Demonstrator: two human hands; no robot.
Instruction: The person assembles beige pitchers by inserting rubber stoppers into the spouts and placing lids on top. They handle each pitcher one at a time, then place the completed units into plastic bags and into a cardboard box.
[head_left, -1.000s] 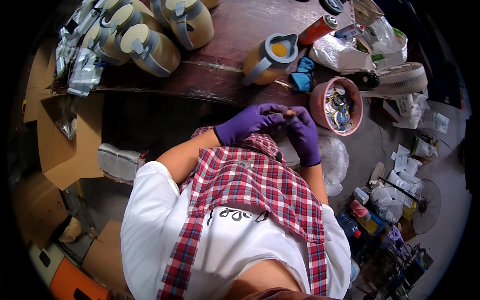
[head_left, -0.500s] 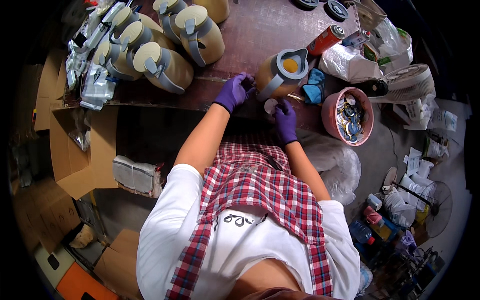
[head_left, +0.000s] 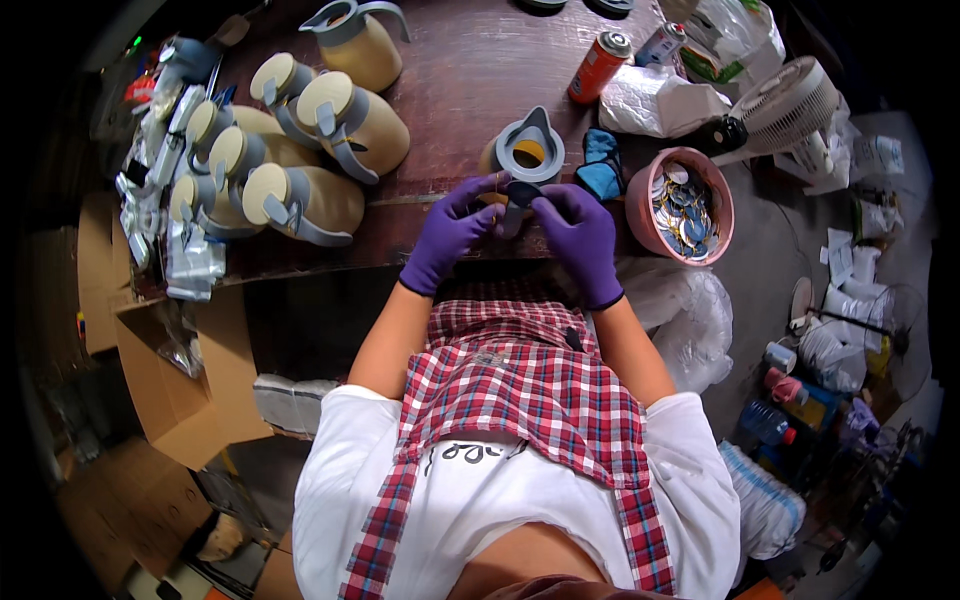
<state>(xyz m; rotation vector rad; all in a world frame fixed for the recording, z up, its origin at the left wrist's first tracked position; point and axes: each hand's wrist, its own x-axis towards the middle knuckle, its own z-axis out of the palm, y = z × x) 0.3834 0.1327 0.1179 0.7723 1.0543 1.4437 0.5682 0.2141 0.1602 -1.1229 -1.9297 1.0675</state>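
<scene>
Both my hands, in purple gloves, meet in front of a beige jug (head_left: 528,150) with a grey rim and open top, at the table's near edge. Between my fingers is a dark round hang tag (head_left: 522,193), held close over the jug's grey handle. My right hand (head_left: 580,232) pinches the tag's edge between thumb and fingers. My left hand (head_left: 458,228) is closed on the tag's thin yellow cord (head_left: 494,196). Whether the cord passes around the handle is hidden by the fingers. A pink bucket (head_left: 640,215) of similar corded tags stands to the right.
Several beige jugs with lids (head_left: 310,200) crowd the table's left side; a lidless jug (head_left: 360,50) stands behind them. A blue cloth (head_left: 600,165), a red spray can (head_left: 600,68), a white foil-like bag (head_left: 660,100) and a fan (head_left: 790,105) occupy the right. An open carton (head_left: 190,385) sits below left.
My right hand has brought the tag up to the jug's handle, turning its dark face into view. My left hand has come right to meet it and closed on the cord. The view has shifted.
</scene>
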